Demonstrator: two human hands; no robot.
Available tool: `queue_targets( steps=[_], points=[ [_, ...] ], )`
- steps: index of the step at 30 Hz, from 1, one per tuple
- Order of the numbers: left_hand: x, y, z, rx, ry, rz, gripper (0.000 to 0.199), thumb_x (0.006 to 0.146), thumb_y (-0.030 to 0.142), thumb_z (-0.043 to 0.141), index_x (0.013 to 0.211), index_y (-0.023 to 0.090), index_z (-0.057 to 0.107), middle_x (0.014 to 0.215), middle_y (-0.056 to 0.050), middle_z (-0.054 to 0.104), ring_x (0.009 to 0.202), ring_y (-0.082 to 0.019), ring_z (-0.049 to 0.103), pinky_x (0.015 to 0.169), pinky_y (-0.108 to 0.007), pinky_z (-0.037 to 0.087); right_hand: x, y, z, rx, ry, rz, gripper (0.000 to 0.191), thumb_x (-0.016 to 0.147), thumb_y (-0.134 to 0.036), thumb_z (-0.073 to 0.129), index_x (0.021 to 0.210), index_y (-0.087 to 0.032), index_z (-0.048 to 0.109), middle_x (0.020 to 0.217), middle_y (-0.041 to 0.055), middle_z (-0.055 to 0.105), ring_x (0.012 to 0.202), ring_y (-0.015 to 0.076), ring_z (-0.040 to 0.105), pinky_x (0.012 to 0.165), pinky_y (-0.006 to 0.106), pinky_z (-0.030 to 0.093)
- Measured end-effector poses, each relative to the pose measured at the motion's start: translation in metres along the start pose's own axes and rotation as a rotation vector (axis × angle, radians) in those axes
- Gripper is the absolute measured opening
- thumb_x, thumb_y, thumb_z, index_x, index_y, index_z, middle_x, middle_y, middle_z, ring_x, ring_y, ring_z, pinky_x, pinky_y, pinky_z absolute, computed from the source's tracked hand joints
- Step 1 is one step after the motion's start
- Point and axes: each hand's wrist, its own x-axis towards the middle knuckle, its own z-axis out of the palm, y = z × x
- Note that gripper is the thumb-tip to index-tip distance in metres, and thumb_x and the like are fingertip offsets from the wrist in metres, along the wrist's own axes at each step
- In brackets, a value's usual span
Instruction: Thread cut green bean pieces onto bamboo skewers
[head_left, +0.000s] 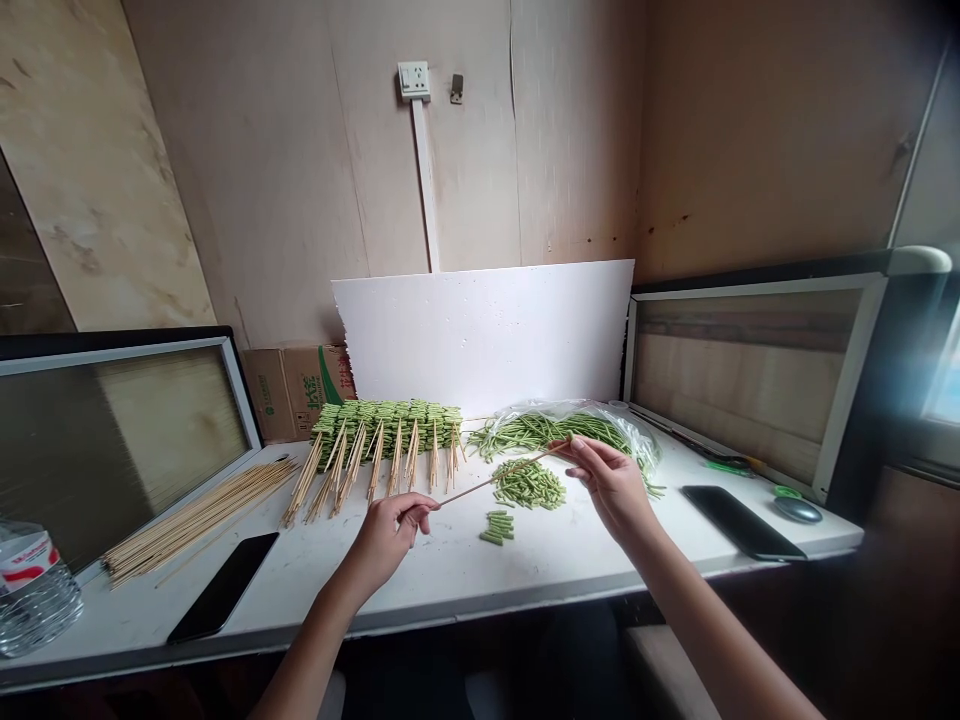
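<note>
My left hand (394, 535) pinches the lower end of a thin wooden skewer (480, 487), which slants up to the right above the table. At its other end, the fingers of my right hand (609, 480) are closed around the tip, with a bit of green bean piece (570, 437) showing between them. Below the skewer lies a heap of cut green bean pieces (529, 487). In front of that heap, several pieces lie side by side in a small row (497, 527). Stacked skewers of green beans (390, 425) stand behind my left hand, sticks toward me.
Long beans (555, 432) lie in a clear plastic bag at the back. Loose skewers (195, 515), a black phone (223, 588) and a water bottle (34, 588) are at left. Another dark phone (742, 522) and a mouse (797, 510) lie right. A white board (487, 335) stands behind.
</note>
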Motion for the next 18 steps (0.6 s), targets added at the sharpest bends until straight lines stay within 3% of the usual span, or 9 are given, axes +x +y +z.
queue_targets(
  steps=[5,9,18],
  points=[
    [-0.004,0.011,0.004,-0.033,0.074,0.049,0.022,0.092,0.038,0.064,0.096,0.019,0.076,0.084,-0.005,0.076,0.068,-0.018,0.069,0.069,-0.030,0.055,0.004,-0.004,-0.006,0.002,0.060,0.016,0.037,0.075,-0.049,0.087,0.097,-0.020,0.080,0.105,0.0132,0.079,0.112,0.0332,0.071,0.069,0.030,0.055],
    [-0.004,0.012,0.007,0.033,0.064,0.123,0.012,0.088,0.031,0.071,0.090,0.021,0.077,0.085,-0.005,0.077,0.080,-0.021,0.071,0.077,-0.031,0.055,0.006,-0.003,-0.007,0.013,0.070,0.036,0.036,0.075,-0.050,0.087,0.095,-0.021,0.080,0.105,0.0130,0.079,0.112,0.0329,0.072,0.072,0.032,0.055],
    [0.000,-0.010,0.017,0.247,0.129,0.149,0.024,0.090,0.011,0.054,0.082,0.020,0.075,0.070,-0.003,0.070,0.075,-0.021,0.062,0.074,-0.031,0.046,0.000,0.004,0.002,0.023,0.002,0.015,0.031,0.075,-0.048,0.088,0.091,-0.022,0.080,0.102,0.0118,0.080,0.110,0.0306,0.073,0.067,0.028,0.058]
  ],
)
